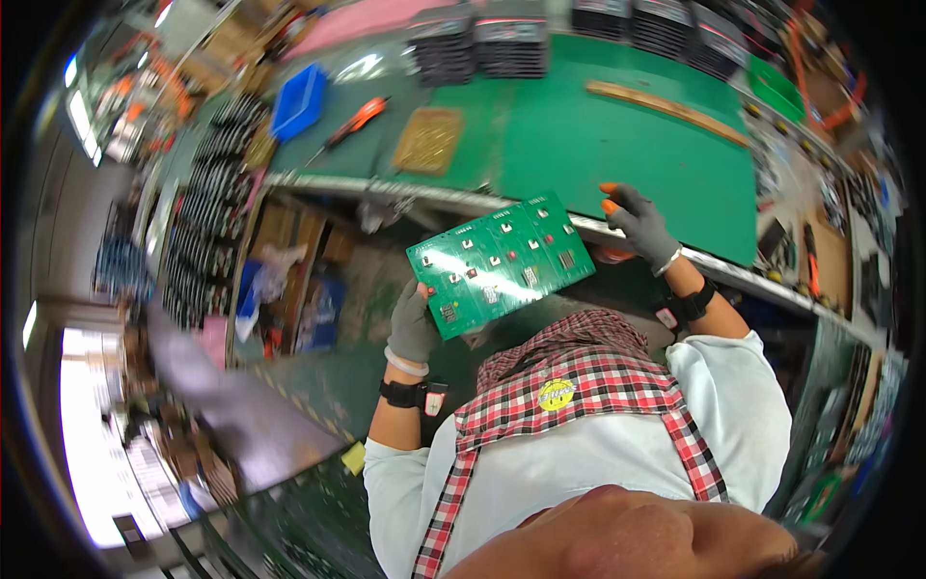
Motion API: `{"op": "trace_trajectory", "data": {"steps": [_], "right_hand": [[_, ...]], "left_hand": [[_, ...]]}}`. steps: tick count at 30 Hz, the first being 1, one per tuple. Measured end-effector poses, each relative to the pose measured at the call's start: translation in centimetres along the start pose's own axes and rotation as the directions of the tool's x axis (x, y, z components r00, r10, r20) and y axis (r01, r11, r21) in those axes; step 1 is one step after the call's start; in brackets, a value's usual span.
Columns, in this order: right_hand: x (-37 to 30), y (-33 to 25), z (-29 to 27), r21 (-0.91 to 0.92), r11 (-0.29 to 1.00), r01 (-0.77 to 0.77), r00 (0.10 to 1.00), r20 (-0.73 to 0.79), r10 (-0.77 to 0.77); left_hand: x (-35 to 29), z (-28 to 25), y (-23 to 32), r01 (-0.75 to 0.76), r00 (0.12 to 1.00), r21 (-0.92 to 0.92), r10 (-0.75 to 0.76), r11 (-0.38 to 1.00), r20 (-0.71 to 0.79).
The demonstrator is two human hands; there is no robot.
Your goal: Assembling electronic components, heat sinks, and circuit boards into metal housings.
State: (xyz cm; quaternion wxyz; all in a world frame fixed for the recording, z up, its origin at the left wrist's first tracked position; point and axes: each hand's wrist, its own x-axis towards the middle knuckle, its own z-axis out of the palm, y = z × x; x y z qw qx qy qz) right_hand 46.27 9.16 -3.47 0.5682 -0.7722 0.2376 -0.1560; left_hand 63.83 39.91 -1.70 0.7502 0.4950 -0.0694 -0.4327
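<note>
A green circuit board (502, 261) with small white, red and dark parts is held tilted in front of my apron, at the bench's near edge. My left hand (412, 326), in a grey glove, is closed on its lower left corner; some of the fingers are hidden behind the board. Just past the board's right end, my right hand (641, 227) is raised in a grey glove with orange fingertips. Its visible fingers are apart, and nothing shows between them.
On the green bench mat (627, 145) lie a tray of small brass-coloured parts (429, 142), an orange-handled screwdriver (362, 116) and a wooden strip (666, 111). A blue bin (298, 102) sits at left. Stacks of dark flat pieces (511, 43) line the back; a green bin (775, 92) is far right.
</note>
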Motion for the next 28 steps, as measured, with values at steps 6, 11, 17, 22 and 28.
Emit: {"op": "trace_trajectory", "data": {"steps": [6,11,17,22,28], "right_hand": [[-8.8,6.7,-7.9,0.168,0.897,-0.409,0.846,-0.299,0.441],[-14.4,6.1,-12.2,0.157,0.784,-0.601,0.713,-0.338,0.615],[-18.6,5.4,-14.5,0.264,0.691,-0.673,0.57,-0.41,0.712],[-22.3,8.4,-19.3,0.187,0.64,-0.746,0.502,-0.472,0.724],[-26.0,18.9,-31.8,0.129,0.537,-0.833,0.369,-0.595,0.714]], "left_hand": [[14.6,5.7,-8.8,0.133,0.95,0.018,-0.133,0.991,0.282],[22.0,8.3,-16.2,0.002,0.974,0.458,-0.106,0.889,0.202],[25.1,10.6,-22.4,0.371,0.927,-0.154,-0.375,0.916,0.003],[22.1,15.4,-23.9,0.493,0.864,0.134,-0.502,0.86,0.047],[19.5,22.5,-27.6,0.807,0.588,0.165,-0.797,0.567,-0.135]]}}
